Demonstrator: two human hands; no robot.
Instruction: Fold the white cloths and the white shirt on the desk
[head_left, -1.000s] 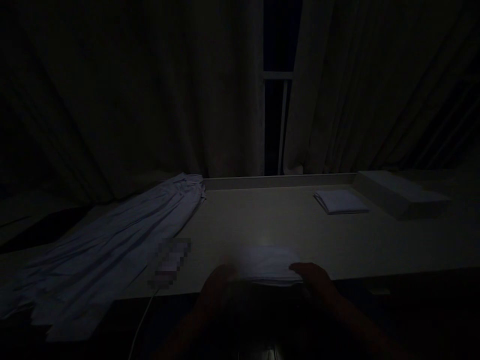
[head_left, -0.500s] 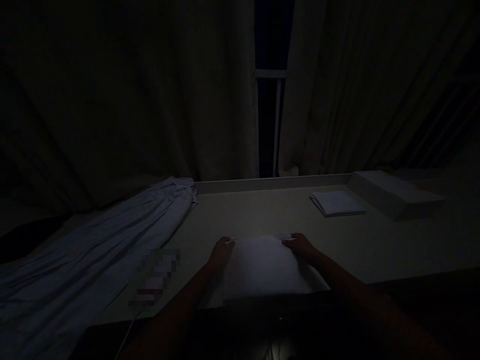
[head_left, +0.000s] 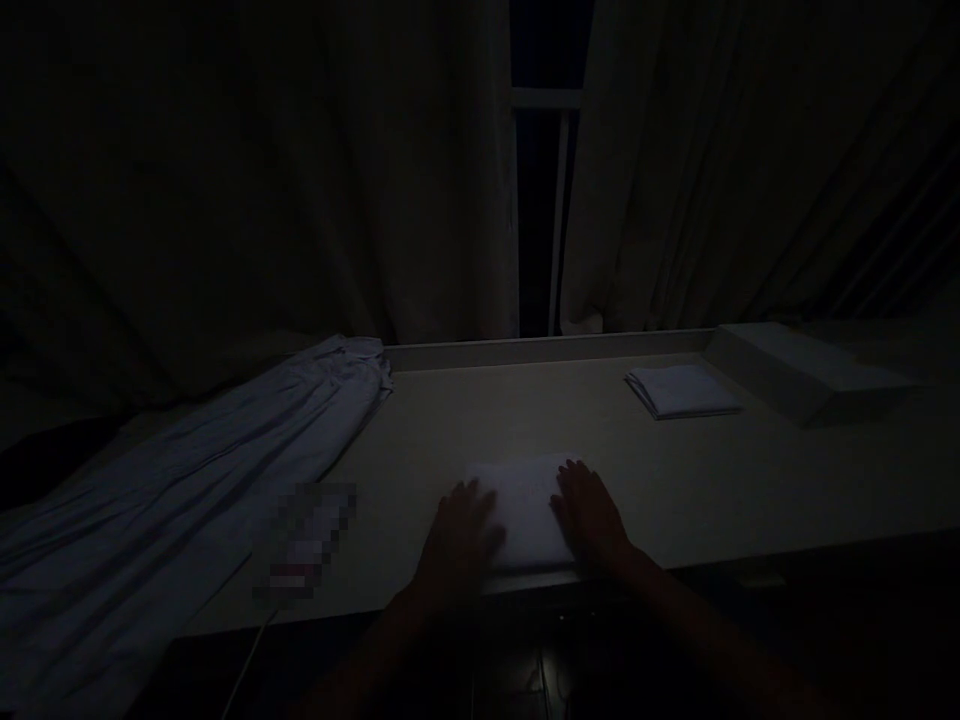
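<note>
A folded white cloth (head_left: pixel 529 510) lies flat near the front edge of the pale table. My left hand (head_left: pixel 463 530) is over its left side, fingers spread and a little blurred. On the cloth's right side rests my right hand (head_left: pixel 592 512), palm down with the fingers stretched forward. Neither hand grips anything. A second folded white cloth (head_left: pixel 684 389) lies farther back on the right.
Long crumpled pale fabric (head_left: pixel 247 450) covers the table's left side. Beside it lies a pixelated object (head_left: pixel 304 550) with a cable. A box-like block (head_left: pixel 817 370) stands at the back right. Curtains (head_left: pixel 435 180) hang behind the table (head_left: pixel 495 410).
Both hands have let go of the cloth's far corners and now lie open over its sides. The cloth has come down flat on the table. The view has shifted slightly.
</note>
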